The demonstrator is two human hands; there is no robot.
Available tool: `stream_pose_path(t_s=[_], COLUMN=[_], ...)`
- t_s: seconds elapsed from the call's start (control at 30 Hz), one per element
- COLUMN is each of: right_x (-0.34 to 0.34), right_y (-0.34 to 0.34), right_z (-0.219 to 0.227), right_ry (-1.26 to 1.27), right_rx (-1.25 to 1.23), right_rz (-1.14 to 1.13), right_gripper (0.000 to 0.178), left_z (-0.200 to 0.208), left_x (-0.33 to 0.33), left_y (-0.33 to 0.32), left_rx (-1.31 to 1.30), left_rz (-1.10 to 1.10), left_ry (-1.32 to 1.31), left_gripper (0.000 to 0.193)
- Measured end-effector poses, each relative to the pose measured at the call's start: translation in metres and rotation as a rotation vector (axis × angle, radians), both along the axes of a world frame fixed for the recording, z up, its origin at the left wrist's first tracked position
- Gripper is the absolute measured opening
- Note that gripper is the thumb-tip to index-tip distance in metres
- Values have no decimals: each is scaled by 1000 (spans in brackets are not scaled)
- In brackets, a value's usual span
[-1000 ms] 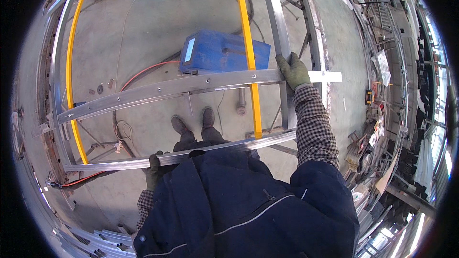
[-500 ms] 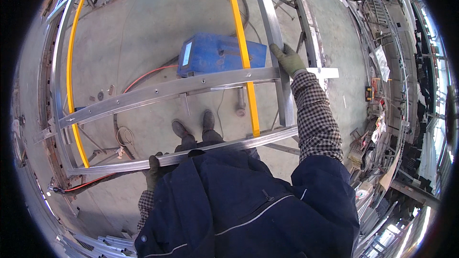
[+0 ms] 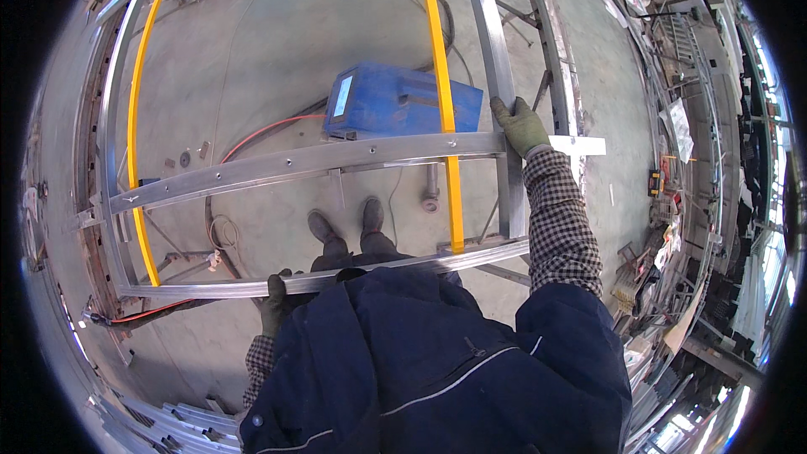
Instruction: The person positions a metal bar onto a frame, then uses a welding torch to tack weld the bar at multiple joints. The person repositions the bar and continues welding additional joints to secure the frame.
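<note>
My gloved left hand is closed round the silver near rail of a large metal frame, close to my body. My right hand, in a green glove, is wrapped over the right side tube, just beyond where a crossbar with several small holes meets it. Two yellow bars, the left one and the right one, run lengthwise between the side members. The right yellow bar passes under the crossbar. Some left fingers are hidden behind the rail.
A blue machine stands on the floor beyond the crossbar, with an orange hose leading from it. A dark steel support beam runs along the right. Metal profiles lie at the lower left. Cluttered shelving lines the far right.
The view has shifted a little, so the frame and the blue machine appear farther right and slightly tilted. Both hands keep the same places on the frame.
</note>
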State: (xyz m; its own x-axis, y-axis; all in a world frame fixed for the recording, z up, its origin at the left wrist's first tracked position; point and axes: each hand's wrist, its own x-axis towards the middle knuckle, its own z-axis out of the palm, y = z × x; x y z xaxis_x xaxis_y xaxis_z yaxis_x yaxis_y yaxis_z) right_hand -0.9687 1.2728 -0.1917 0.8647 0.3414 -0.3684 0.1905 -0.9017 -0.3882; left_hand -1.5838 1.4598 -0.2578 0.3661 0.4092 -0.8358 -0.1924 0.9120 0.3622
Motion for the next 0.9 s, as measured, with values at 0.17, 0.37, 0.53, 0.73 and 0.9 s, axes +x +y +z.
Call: stream_pose_path(t_s=[0.17, 0.37, 0.53, 0.73, 0.9], right_x=[-8, -13, 0, 5, 3], right_y=[0, -12, -7, 9, 13], right_z=[7, 17, 14, 8, 7], right_ry=[-36, 34, 111, 159, 105], right_rx=[19, 28, 20, 204, 131], right_rz=[-5, 47, 24, -53, -51], right_gripper=[87, 92, 98, 104, 98], left_z=[0, -9, -2, 3, -1], left_x=[9, 8, 12, 21, 21], left_y=[-6, -2, -2, 6, 3], left_rx=[-18, -28, -83, -69, -68], left_rz=[6, -51, 67, -35, 5], left_ry=[-49, -21, 18, 10, 36], left_gripper=[62, 56, 55, 54, 55])
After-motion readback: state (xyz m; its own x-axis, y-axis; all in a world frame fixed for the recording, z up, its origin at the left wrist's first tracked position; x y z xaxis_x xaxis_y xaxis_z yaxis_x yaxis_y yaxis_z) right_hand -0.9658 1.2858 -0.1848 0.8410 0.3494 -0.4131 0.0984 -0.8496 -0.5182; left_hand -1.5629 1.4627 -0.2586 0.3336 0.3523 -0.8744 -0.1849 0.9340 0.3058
